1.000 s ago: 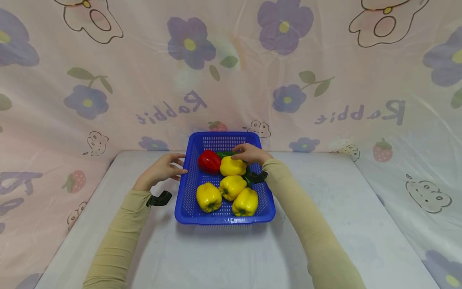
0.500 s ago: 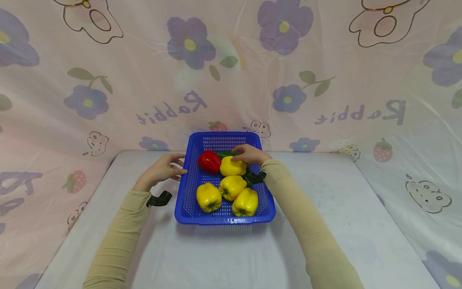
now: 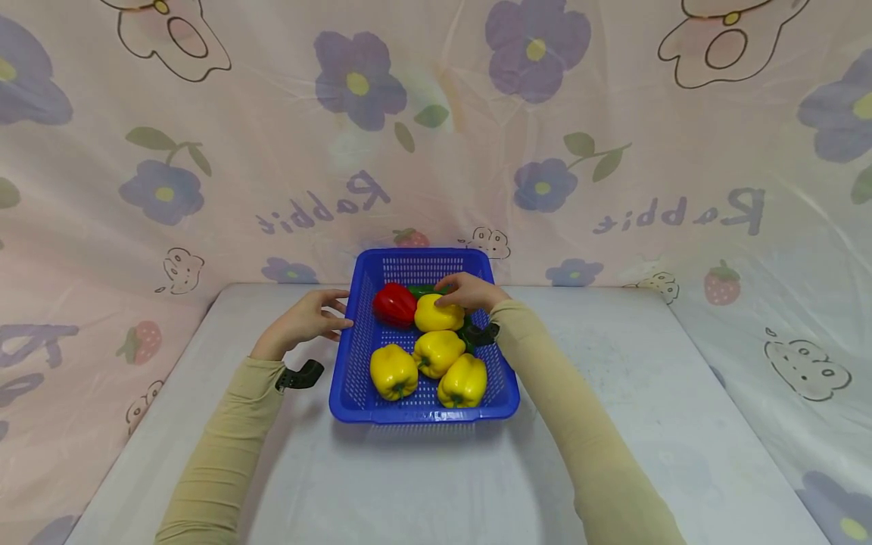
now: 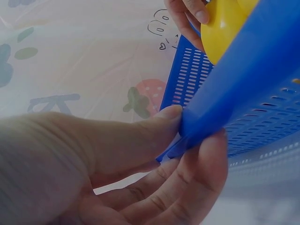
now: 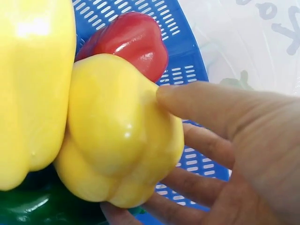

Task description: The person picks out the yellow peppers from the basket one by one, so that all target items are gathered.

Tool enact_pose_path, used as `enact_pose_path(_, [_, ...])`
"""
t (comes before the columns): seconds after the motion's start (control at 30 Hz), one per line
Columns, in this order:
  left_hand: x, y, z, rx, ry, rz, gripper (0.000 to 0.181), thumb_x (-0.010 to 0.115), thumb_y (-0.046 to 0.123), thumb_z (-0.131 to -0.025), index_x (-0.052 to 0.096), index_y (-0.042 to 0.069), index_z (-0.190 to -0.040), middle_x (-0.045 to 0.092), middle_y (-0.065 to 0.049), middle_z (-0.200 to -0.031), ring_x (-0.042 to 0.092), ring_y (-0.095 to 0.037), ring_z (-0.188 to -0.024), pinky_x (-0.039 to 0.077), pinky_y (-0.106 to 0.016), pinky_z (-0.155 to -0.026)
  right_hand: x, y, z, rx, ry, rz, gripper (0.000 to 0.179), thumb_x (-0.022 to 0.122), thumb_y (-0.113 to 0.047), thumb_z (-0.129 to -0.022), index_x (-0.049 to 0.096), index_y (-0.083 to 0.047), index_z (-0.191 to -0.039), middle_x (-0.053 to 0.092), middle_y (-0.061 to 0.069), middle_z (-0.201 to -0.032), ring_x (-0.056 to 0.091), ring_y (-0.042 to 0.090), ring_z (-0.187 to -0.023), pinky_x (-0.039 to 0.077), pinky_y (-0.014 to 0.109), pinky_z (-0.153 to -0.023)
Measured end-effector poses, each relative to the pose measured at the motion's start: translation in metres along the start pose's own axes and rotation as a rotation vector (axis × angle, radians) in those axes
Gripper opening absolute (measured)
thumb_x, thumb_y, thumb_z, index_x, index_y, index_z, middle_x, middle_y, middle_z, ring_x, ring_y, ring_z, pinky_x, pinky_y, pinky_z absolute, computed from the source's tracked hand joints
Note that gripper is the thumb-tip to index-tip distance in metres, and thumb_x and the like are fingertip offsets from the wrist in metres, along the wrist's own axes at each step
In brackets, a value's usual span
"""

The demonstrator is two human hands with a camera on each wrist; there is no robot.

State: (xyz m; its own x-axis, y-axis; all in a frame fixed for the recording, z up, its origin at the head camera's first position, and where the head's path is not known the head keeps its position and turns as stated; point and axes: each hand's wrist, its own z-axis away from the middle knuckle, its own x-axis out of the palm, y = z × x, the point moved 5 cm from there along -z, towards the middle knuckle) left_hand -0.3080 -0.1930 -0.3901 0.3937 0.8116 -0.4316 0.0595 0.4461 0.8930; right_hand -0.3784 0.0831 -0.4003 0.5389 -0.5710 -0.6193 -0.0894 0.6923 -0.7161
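only the right hand [image 3: 470, 292] has changed: over the last second its wrist has eased slightly leftward, bringing the thumb [image 5: 176, 96] further over the yellow pepper [image 3: 438, 316]. the pepper itself shows no clear shift, so this looks like a grasp being settled rather than a lift.

the right wrist view shows that hand holding the pepper, thumb pressed on one side and fingers curled round the far side and underneath. the pepper is inside the basket [image 3: 425, 416], toward its far end; whether any of its weight is off the floor, i cannot tell.

the left hand [image 3: 304, 322] has stayed where it was, pinching the basket's left rim between thumb and fingers, which seems to steady the basket while the other hand works. the basket has kept its place too.

around the right grip, the red pepper [image 3: 394, 304] sits just to the left, and a green thing [image 3: 424, 290] shows beyond the held pepper, partly hidden. nearer the person than the grip are the middle pepper [image 3: 439, 353], the left pepper [image 3: 393, 372] and the right pepper [image 3: 463, 381], all yellow, none touched by a hand.
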Motion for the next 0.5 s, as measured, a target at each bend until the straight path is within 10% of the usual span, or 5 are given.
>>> enact_pose_path(0.5, [0.0004, -0.0016, -0.0005, 0.000, 0.010, 0.001, 0.066, 0.064, 0.001, -0.090, 0.029, -0.010, -0.144, 0.049, -0.032, -0.119, 0.064, -0.028, -0.084, 0.058, -0.040, -0.073, 0.0009, 0.0002, 0.0000, -0.007, -0.020, 0.007, 0.039, 0.064, -0.021, -0.092, 0.058, -0.009, -0.129, 0.057, 0.012, -0.123, 0.057, 0.025, -0.100, 0.054, 0.038, -0.080])
